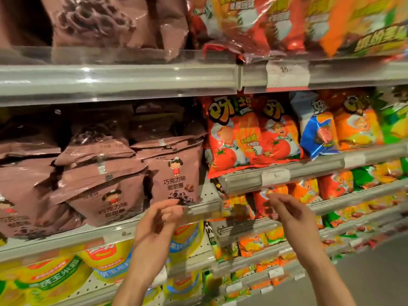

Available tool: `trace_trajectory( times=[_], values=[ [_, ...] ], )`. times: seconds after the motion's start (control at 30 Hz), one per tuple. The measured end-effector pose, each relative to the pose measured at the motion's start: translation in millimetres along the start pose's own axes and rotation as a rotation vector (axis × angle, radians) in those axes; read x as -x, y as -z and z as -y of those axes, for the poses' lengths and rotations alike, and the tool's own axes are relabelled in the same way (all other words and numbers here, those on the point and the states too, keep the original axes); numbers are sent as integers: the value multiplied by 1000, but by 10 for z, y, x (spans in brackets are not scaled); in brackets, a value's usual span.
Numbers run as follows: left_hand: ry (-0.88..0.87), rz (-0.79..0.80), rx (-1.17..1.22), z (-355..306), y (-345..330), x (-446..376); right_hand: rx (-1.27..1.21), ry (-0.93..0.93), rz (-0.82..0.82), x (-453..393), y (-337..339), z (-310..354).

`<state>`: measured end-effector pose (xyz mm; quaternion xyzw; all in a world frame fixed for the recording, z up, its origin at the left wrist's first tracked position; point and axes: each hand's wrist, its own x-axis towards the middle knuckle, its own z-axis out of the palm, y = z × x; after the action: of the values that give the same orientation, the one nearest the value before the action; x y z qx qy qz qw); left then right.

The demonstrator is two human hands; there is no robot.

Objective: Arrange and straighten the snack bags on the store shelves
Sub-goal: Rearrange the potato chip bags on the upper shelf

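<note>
Brown chocolate snack bags (174,173) fill the middle shelf on the left; several lean or lie tilted, the rightmost stands upright. Red tomato chip bags (240,138) stand to their right on a higher shelf section. My left hand (161,219) is raised just below the upright brown bag, its fingers loosely curled and holding nothing, near the shelf's clear front rail (203,209). My right hand (284,208) hovers in front of the lower chip shelf, fingers loosely curled and empty, apart from the bags.
Bigger brown bags (99,21) and red bags (242,23) sit on the top shelf. Yellow corn snack bags (50,277) fill the shelf below. A blue bag (318,133), orange and green bags extend right. Price tags (287,74) hang on rails. Aisle floor (379,268) lies bottom right.
</note>
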<state>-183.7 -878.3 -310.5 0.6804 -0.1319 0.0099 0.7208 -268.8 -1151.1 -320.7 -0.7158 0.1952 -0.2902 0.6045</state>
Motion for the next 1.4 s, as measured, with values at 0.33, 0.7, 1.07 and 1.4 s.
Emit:
trace_trajectory(
  times=[0.33, 0.7, 1.07, 1.4],
  values=[
    [-88, -166, -22, -164, -1695, -192, -29, 111, 105, -1261, 1263, -62],
    [-183, -193, -58, -716, -3300, -208, -94, 121, 170, -2087, 2634, 136],
    [-437, -67, -175, -1724, -3875, -426, -32, 397, 61, -2528, 3205, 987],
    [-706, -2, -491, -2570, -4786, -738, 163, 575, -97, -3479, 3604, 1893]
  ],
)
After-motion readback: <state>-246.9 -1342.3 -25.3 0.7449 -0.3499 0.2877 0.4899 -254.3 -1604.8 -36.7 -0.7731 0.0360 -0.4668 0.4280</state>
